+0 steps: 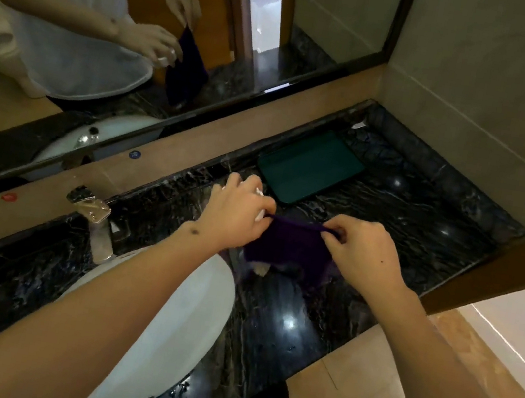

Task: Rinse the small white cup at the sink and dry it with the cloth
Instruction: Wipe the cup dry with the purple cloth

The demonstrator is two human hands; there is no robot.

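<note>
My left hand (238,210) is closed around the small white cup (260,215), of which only slivers of the rim show between my fingers. That same hand also pinches one top corner of a dark purple cloth (291,245). My right hand (362,247) pinches the other top corner, so the cloth hangs stretched between both hands just above the black marble counter (405,229). The white sink (185,318) lies below and to the left, under my left forearm.
A chrome tap (94,219) stands at the sink's back left. A dark green flat tray (310,165) rests on the counter behind my hands. A mirror (144,22) runs along the back wall. The counter's front edge drops to a tan floor (378,392) at right.
</note>
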